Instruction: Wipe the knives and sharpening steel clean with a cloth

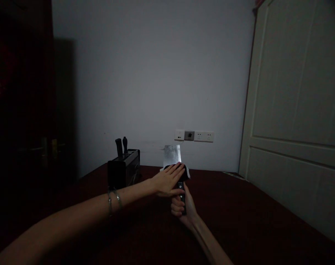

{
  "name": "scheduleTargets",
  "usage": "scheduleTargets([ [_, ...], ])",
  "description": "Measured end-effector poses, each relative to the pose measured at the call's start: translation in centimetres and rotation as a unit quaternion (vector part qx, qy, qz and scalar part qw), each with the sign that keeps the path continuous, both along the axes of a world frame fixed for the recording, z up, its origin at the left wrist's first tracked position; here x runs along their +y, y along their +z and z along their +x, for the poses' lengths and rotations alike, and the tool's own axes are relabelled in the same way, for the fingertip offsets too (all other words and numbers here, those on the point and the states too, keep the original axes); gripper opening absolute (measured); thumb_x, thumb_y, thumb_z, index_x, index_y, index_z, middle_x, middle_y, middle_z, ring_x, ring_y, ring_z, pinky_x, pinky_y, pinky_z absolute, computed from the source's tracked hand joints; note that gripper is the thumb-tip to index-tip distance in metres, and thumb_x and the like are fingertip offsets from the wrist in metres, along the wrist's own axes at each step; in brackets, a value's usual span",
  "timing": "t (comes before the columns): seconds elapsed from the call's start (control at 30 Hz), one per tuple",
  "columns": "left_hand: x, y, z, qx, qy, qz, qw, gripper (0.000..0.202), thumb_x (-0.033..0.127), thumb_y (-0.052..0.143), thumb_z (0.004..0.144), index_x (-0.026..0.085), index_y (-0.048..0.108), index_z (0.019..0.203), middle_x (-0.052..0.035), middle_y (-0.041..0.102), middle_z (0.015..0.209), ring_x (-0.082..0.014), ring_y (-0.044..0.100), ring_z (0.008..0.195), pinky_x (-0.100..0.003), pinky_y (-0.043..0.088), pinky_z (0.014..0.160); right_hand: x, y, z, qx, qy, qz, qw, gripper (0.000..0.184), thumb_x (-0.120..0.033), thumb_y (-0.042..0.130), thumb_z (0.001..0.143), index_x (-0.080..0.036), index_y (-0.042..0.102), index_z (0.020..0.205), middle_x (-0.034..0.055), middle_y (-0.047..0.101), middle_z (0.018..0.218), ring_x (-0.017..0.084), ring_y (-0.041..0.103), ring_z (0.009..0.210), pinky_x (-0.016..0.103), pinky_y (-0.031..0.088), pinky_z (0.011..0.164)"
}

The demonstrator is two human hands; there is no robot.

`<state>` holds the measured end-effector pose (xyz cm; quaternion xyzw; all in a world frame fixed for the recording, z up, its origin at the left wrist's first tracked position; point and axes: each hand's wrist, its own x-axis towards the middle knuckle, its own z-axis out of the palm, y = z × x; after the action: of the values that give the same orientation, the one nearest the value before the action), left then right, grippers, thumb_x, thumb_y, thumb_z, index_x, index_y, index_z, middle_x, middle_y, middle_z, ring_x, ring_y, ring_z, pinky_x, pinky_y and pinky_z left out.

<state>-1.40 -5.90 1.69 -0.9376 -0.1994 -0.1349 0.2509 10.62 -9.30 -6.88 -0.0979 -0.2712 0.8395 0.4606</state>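
Observation:
A cleaver (172, 154) is held upright before me, its broad, shiny blade pointing up and away. My right hand (184, 208) is closed around its dark riveted handle (181, 186). Across the lower blade lies my left hand (168, 180), fingers stretched nearly flat, holding a black cloth-like piece with whitish edges (186, 173) against the metal. Its thumb reaches down near the top of the handle. Hand and cloth hide the lower blade. To the left stands a black knife block (123, 167) with two dark handles (119, 148) sticking up.
The dark reddish-brown table (233, 213) runs back to a pale wall (150, 81) with sockets (203, 136) and switch plates. A light panelled cabinet (297, 110) rises on the right. On the left, a dark door has a handle (54, 144). A flat strip (233, 176) lies at the table's far right edge.

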Motion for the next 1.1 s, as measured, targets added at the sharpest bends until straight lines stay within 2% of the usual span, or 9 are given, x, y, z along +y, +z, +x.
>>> scheduleTargets([
  [0.3, 5.9, 5.4, 0.2, -0.057, 0.122, -0.024, 0.991, 0.08, 0.061, 0.011, 0.084, 0.001, 0.016, 0.137, -0.0191, 0.009, 0.145, -0.0265, 0.003, 0.134, -0.039, 0.011, 0.107, -0.4, -0.1, -0.9, -0.008, 0.059, 0.013, 0.998, 0.066, -0.074, 0.024, 0.074, -0.018, 0.033, 0.04, -0.0101, 0.019, 0.028, 0.002, 0.009, 0.026, 0.014, 0.013, 0.028],
  [0.37, 5.5, 5.2, 0.2, -0.059, 0.116, -0.018, 0.991, 0.081, 0.062, 0.011, 0.084, 0.0, 0.016, 0.137, -0.0193, 0.008, 0.145, -0.0268, 0.001, 0.134, -0.04, 0.011, 0.107, -0.4, 0.0, -0.8, -0.002, 0.055, 0.01, 0.998, 0.066, -0.072, 0.022, 0.075, -0.018, 0.033, 0.039, -0.0096, 0.02, 0.028, 0.002, 0.009, 0.026, 0.014, 0.013, 0.027],
  [0.53, 1.3, 2.3, 0.3, -0.013, 0.029, 0.002, 0.999, 0.079, 0.062, 0.015, 0.083, 0.006, 0.016, 0.138, -0.0152, 0.006, 0.146, -0.0245, -0.004, 0.134, -0.038, 0.008, 0.108, -0.3, 0.3, -0.3, 0.017, 0.022, 0.006, 1.0, 0.067, -0.071, 0.021, 0.077, -0.018, 0.033, 0.038, -0.0096, 0.019, 0.028, 0.002, 0.009, 0.025, 0.014, 0.012, 0.026],
  [0.6, 0.4, 1.8, 0.3, 0.0, 0.004, 0.008, 1.0, 0.076, 0.061, 0.015, 0.084, 0.008, 0.016, 0.138, -0.0132, 0.005, 0.147, -0.023, -0.005, 0.134, -0.037, 0.008, 0.108, -0.4, 0.5, -0.3, 0.021, 0.019, 0.009, 1.0, 0.067, -0.071, 0.022, 0.077, -0.018, 0.033, 0.038, -0.0097, 0.018, 0.028, 0.002, 0.009, 0.025, 0.014, 0.012, 0.026],
  [0.7, 1.5, 3.2, 0.1, -0.013, 0.028, 0.004, 1.0, 0.075, 0.06, 0.013, 0.085, 0.008, 0.015, 0.139, -0.0132, 0.006, 0.147, -0.0224, -0.003, 0.134, -0.036, 0.008, 0.108, -0.8, 0.7, -0.6, 0.016, 0.037, 0.014, 0.999, 0.066, -0.07, 0.022, 0.077, -0.018, 0.035, 0.04, -0.0096, 0.019, 0.028, 0.002, 0.01, 0.025, 0.014, 0.013, 0.026],
  [0.83, 5.4, 6.3, -0.4, -0.061, 0.106, -0.007, 0.992, 0.077, 0.059, 0.01, 0.085, 0.004, 0.014, 0.139, -0.0153, 0.006, 0.146, -0.0249, 0.0, 0.134, -0.038, 0.008, 0.108, -1.1, 0.5, -0.9, 0.005, 0.064, 0.021, 0.998, 0.066, -0.072, 0.024, 0.076, -0.017, 0.036, 0.041, -0.0094, 0.021, 0.028, 0.002, 0.011, 0.025, 0.014, 0.014, 0.026],
  [0.9, 6.7, 7.0, -0.6, -0.073, 0.122, -0.011, 0.99, 0.076, 0.059, 0.01, 0.086, 0.005, 0.012, 0.139, -0.0148, 0.006, 0.146, -0.0249, 0.0, 0.134, -0.039, 0.008, 0.107, -1.0, 0.4, -0.9, 0.008, 0.072, 0.034, 0.997, 0.065, -0.072, 0.026, 0.075, -0.017, 0.036, 0.042, -0.0095, 0.022, 0.028, 0.002, 0.011, 0.025, 0.014, 0.015, 0.026],
  [1.0, 6.2, 6.1, -0.7, -0.072, 0.111, -0.003, 0.991, 0.074, 0.057, 0.01, 0.086, 0.006, 0.011, 0.139, -0.0148, 0.004, 0.146, -0.0245, -0.002, 0.134, -0.039, 0.007, 0.107, -0.7, 0.3, -0.6, 0.023, 0.073, 0.051, 0.996, 0.063, -0.07, 0.029, 0.076, -0.018, 0.036, 0.041, -0.0097, 0.021, 0.028, 0.002, 0.011, 0.026, 0.014, 0.016, 0.026],
  [1.1, 3.6, 4.0, -0.9, -0.04, 0.063, 0.006, 0.997, 0.075, 0.058, 0.013, 0.086, 0.005, 0.012, 0.139, -0.015, 0.004, 0.146, -0.0238, -0.004, 0.134, -0.037, 0.006, 0.108, -0.7, 0.4, -0.1, 0.037, 0.05, 0.049, 0.997, 0.062, -0.066, 0.03, 0.078, -0.017, 0.037, 0.042, -0.0097, 0.021, 0.029, 0.002, 0.011, 0.026, 0.013, 0.015, 0.026],
])
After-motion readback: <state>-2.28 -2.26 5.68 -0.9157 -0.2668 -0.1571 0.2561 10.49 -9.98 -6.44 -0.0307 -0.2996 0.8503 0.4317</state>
